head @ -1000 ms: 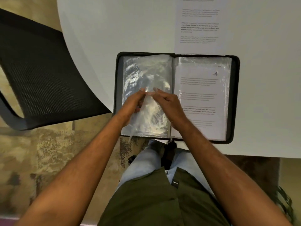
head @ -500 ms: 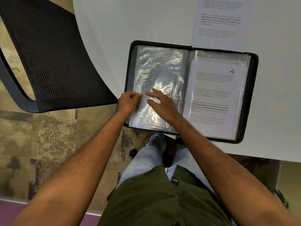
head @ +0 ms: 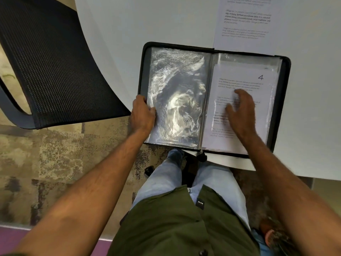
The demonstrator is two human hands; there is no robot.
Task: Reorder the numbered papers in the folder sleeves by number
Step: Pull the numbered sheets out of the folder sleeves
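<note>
A black zip folder point(head: 285, 100) lies open at the near edge of the white table point(head: 147, 21). Its left page is an empty, crinkled clear sleeve point(head: 177, 93). The right page holds a printed paper marked 4 point(head: 245, 78). My left hand point(head: 143, 113) grips the folder's left edge, thumb on the empty sleeve. My right hand point(head: 241, 111) hovers blurred over the middle of paper 4 with fingers spread and nothing in it. A loose printed paper point(head: 245, 23) lies on the table just beyond the folder; its number is out of view.
A black mesh chair point(head: 48, 58) stands left of the table, close to the folder's left side. My legs are under the table's near edge, over patterned carpet point(head: 46, 157).
My right hand has left the empty left sleeve and moved right over paper 4. My left hand slid to the folder's left edge. The view shifted, so the folder sits further right.
</note>
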